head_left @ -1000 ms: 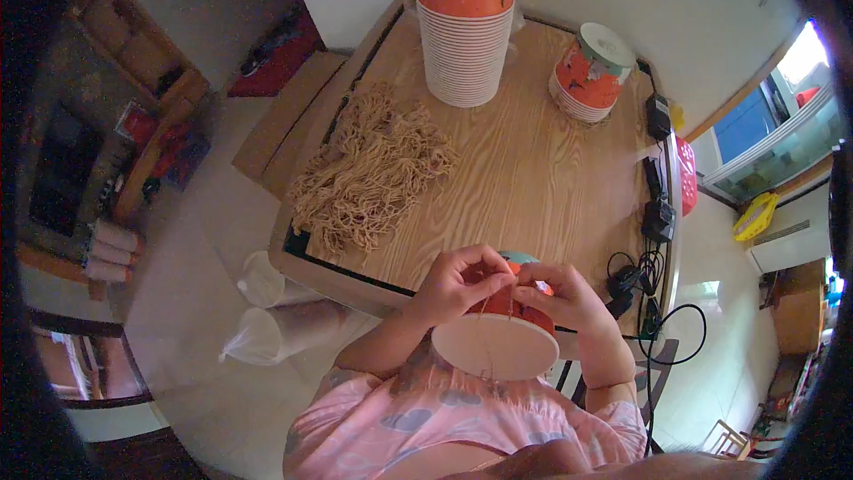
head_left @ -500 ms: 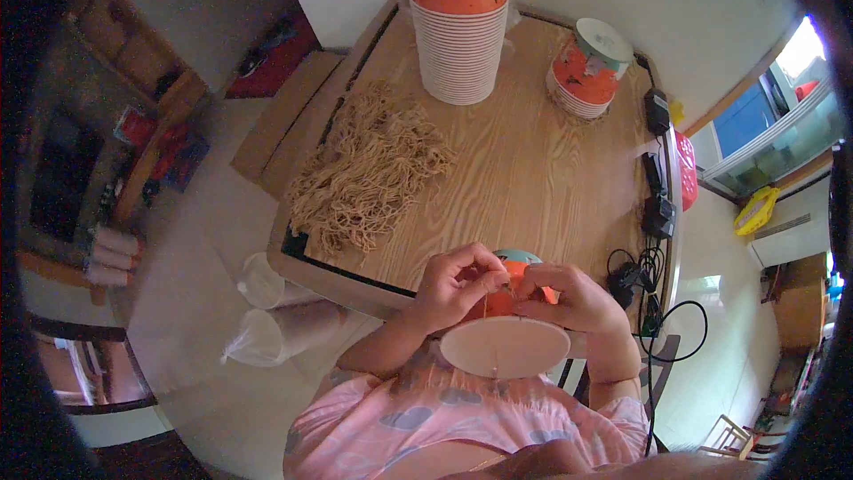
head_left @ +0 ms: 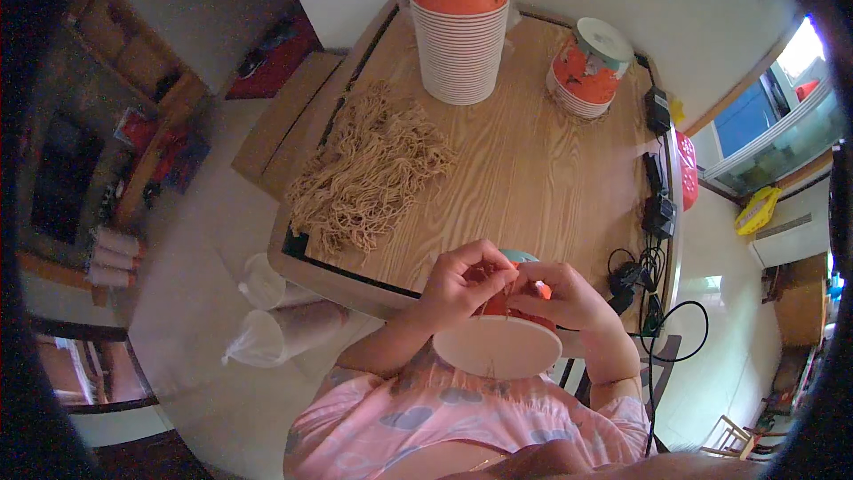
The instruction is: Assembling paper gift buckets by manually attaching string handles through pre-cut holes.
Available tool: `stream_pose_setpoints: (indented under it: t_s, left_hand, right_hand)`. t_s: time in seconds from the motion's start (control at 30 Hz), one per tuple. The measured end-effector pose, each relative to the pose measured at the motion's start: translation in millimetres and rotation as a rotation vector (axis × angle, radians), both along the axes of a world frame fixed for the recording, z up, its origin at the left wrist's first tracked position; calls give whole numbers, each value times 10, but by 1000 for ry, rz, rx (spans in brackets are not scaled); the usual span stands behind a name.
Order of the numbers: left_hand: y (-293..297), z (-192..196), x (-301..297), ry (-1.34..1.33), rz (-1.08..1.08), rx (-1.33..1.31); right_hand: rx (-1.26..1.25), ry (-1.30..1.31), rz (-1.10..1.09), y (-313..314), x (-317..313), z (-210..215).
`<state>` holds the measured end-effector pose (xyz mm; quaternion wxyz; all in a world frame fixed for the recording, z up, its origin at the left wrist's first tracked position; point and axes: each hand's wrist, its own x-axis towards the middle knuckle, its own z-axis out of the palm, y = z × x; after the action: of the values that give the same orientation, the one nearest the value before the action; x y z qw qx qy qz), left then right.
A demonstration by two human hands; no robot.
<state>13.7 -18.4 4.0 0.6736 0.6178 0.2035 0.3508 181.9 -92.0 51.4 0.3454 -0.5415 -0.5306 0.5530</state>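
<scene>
An orange printed paper tub (head_left: 526,306) with a teal end lies tilted close to my body, its round white end (head_left: 498,348) toward me. Thin strands of brown twine (head_left: 484,306) run along its near side and hang over the white end. My left hand (head_left: 466,284) pinches the twine between thumb and fingertips, above the tub. Against the tub's right side, my right hand (head_left: 562,297) is closed, thumb and fingertips meeting the left hand's at the twine. The exact crossing of the strands is hidden by my fingers.
A tangled heap of brown twine (head_left: 369,169) covers the table's left part. A tall stack of paper tubs (head_left: 458,44) stands at the back, a shorter upside-down stack (head_left: 588,76) at the back right. Black adapters and cables (head_left: 653,213) line the right edge. Bagged tubs (head_left: 280,335) lie on the floor.
The tub has shifted slightly left and its white end has turned a little. My fingertips have drawn closer together over the twine.
</scene>
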Motion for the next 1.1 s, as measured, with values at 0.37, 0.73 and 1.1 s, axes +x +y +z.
stream_pose_setpoints:
  t_s: [0.37, 0.73, 1.1]
  left_hand:
    - [-24, -34, -46, -12, 74, 110]
    - [-18, -71, -80, 22, -4, -79]
    - [-33, -52, -56, 6, -16, -105]
  right_hand:
    - [-50, -86, 123, -13, 76, 3]
    - [-74, -68, 29, -29, -1, 73]
    - [41, -39, 85, -31, 3, -12]
